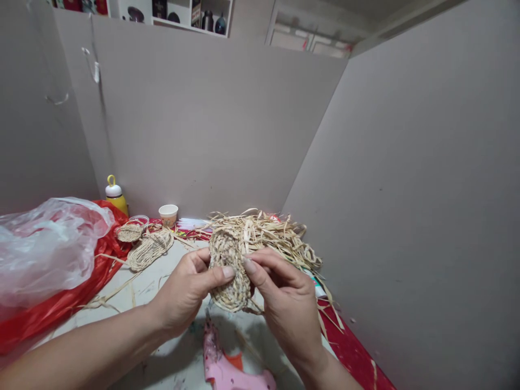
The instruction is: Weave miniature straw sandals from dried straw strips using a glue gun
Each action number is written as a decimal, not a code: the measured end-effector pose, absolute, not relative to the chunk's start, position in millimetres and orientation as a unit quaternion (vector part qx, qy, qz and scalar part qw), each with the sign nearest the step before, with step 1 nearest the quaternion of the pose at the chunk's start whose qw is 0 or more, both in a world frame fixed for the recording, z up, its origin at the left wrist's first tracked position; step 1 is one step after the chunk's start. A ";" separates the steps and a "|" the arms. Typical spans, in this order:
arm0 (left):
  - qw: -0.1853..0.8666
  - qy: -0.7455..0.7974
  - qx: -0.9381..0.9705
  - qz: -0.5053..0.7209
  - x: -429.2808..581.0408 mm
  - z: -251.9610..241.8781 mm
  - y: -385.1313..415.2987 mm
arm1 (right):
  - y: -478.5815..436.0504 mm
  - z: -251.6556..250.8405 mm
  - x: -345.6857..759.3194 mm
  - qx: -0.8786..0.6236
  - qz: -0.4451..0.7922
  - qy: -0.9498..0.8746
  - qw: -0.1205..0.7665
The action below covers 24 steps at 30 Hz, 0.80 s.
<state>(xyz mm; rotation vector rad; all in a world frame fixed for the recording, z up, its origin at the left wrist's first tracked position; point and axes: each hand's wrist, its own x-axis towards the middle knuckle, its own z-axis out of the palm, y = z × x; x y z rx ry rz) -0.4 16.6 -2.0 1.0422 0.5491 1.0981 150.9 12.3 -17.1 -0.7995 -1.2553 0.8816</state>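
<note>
Both my hands hold up a small oval woven straw piece (228, 271) above the table. My left hand (187, 290) grips its left edge, thumb pressed on the front. My right hand (284, 303) pinches its right edge with thumb and fingers closed. Loose straw strips trail from the piece toward a straw pile (272, 233) behind it.
A pink glue gun (227, 368) lies on the table below my hands. A second woven oval (149, 250) and a small round woven piece (129, 233) lie left. Clear and red plastic bags (49, 254), a yellow bottle (116, 197), a paper cup (168, 215). Grey partition walls enclose the table.
</note>
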 end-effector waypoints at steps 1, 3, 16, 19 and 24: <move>0.691 0.248 0.468 0.492 -0.7 -2.3 17.0 | 12.9 -16.4 151.7 -0.346 0.413 -0.544 0.644; 0.687 0.257 0.471 0.491 -1.1 -3.3 17.4 | 14.3 -14.0 152.8 -0.337 0.495 -0.503 0.624; 0.684 0.275 0.455 0.498 1.8 -5.2 15.6 | 21.1 -12.5 150.0 -0.257 0.736 -0.335 0.530; 0.683 0.282 0.449 0.502 2.5 -6.5 14.9 | 20.9 -12.5 149.7 -0.248 0.743 -0.333 0.524; 0.675 0.300 0.449 0.503 3.4 -9.1 15.1 | 21.1 -9.9 150.2 -0.261 0.751 -0.326 0.512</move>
